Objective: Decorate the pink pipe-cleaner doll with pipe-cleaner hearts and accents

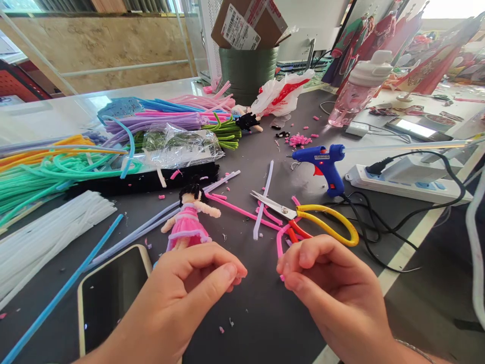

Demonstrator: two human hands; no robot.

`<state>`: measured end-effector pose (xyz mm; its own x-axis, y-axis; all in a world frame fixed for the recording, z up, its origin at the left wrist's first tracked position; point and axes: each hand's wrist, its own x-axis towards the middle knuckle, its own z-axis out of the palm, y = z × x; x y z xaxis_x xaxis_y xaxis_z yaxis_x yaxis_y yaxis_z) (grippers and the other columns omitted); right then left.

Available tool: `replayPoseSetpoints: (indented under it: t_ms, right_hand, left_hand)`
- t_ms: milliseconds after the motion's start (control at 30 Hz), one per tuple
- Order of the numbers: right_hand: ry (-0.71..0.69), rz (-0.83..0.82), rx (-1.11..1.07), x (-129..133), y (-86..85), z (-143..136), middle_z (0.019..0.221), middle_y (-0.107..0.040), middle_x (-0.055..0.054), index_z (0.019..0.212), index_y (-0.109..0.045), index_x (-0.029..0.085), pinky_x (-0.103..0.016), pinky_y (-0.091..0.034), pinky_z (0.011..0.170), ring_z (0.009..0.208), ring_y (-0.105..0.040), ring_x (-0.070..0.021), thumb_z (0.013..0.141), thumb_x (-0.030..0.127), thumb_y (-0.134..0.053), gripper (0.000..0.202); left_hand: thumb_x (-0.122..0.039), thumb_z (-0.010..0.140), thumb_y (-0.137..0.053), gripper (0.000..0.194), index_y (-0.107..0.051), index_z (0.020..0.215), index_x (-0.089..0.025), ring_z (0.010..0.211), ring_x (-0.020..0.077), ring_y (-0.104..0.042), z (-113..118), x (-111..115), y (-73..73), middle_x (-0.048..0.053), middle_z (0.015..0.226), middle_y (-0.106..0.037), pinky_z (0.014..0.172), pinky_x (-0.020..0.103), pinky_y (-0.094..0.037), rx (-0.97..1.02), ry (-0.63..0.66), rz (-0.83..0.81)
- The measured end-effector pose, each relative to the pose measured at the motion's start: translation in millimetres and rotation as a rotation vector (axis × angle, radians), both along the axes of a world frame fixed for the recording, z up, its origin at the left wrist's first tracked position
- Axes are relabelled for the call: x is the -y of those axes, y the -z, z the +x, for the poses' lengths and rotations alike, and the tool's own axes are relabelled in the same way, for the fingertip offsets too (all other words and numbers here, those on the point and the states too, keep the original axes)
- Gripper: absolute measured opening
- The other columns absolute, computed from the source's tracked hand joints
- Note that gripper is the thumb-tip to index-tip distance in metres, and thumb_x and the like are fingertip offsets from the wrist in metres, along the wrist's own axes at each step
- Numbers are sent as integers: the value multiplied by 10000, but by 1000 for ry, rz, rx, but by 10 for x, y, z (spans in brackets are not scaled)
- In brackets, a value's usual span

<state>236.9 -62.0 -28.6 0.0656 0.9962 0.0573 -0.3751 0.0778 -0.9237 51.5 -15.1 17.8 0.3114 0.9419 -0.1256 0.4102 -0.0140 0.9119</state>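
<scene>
My left hand (200,293) is closed, thumb against curled fingers; anything between them is hidden. Opposite it, my right hand (333,288) is closed too, its fingertips over a bent pink fuzzy stem (279,245); whether they grip it is unclear. A small doll (189,217) with black hair and a pink dress lies behind my left hand. Beyond my right hand are yellow-handled scissors (326,217), blades parted, with red-orange handles (299,230) beneath. A lilac stem (263,199) crosses pink ones near the blades.
A blue glue gun (326,164) stands by a white power strip (409,182) and black cables. Coloured stem bundles (56,162) fill the left side. A phone (113,298) lies near my left wrist. At the back are a pink bottle (359,88) and a green bin (248,73).
</scene>
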Motion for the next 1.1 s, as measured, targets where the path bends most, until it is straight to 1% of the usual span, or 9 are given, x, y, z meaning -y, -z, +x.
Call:
replayPoseSetpoints:
  t_ms: [133,300,500,600,800,900,967,1033,1100]
  right_hand:
    - [-5,-17,3,6,16,7,723,-658,3,780,-666,259,-223,-520,577,666,-622,-131,795,130,-758,159]
    - [-16,-37,-6,-21,8,0,729,-660,9,802,-668,260,-207,-524,610,698,-625,-124,809,142,-753,146]
    - [-25,-69,20,-35,-11,-21,723,-660,2,760,-661,244,-216,-529,606,683,-622,-129,782,148,-774,150]
    - [7,-74,11,-39,-35,-44,698,-666,-3,735,-663,234,-210,-533,583,664,-627,-130,754,141,-784,154]
    - [37,-88,26,-62,-71,-78,650,-696,19,687,-665,231,-141,-551,561,621,-665,-100,689,96,-798,189]
    - [13,-10,106,-58,-37,-70,773,-746,19,775,-698,261,-156,-580,639,679,-697,-102,705,79,-782,212]
    - [-5,77,228,-47,-9,-60,864,-763,21,886,-717,302,-190,-594,715,741,-713,-115,736,82,-774,273]
    - [-2,205,397,-33,2,-47,885,-767,13,990,-715,329,-215,-597,744,785,-723,-141,759,98,-774,332]
    - [15,395,583,-20,-16,-25,872,-773,-21,1038,-715,305,-228,-601,717,775,-730,-171,768,110,-775,338]
  left_hand:
    - [-315,721,-591,216,-730,573,-239,527,126,-587,-3,-4,-6,-25,548,-661,506,175,-475,-9,-19,-49]
    - [-306,716,-663,111,-750,691,-242,587,119,-603,-74,-22,9,-38,643,-684,535,160,-489,16,-41,-103]
    - [-312,692,-683,108,-734,686,-217,611,147,-628,-101,-52,-19,-15,659,-702,537,190,-503,-14,-63,-107]
    - [-332,703,-672,128,-731,689,-219,594,157,-627,-92,-51,-23,-11,636,-696,488,195,-489,-1,-39,-152]
    - [-358,695,-685,152,-732,667,-216,587,160,-625,-93,-55,-43,-6,626,-695,500,204,-489,-13,-33,-136]
    - [-348,703,-681,153,-719,623,-223,525,134,-567,-89,-57,-30,-25,571,-651,472,192,-450,-34,-17,-121]
    - [-337,719,-692,162,-711,599,-231,518,123,-550,-87,-42,-3,-37,555,-634,514,193,-464,-47,30,-60]
    - [-323,740,-699,160,-710,607,-235,526,122,-560,-82,-6,31,-42,560,-637,546,194,-474,-53,94,-23]
    - [-290,757,-691,127,-716,645,-235,561,129,-596,-70,50,61,-37,599,-663,558,191,-478,-56,157,-33]
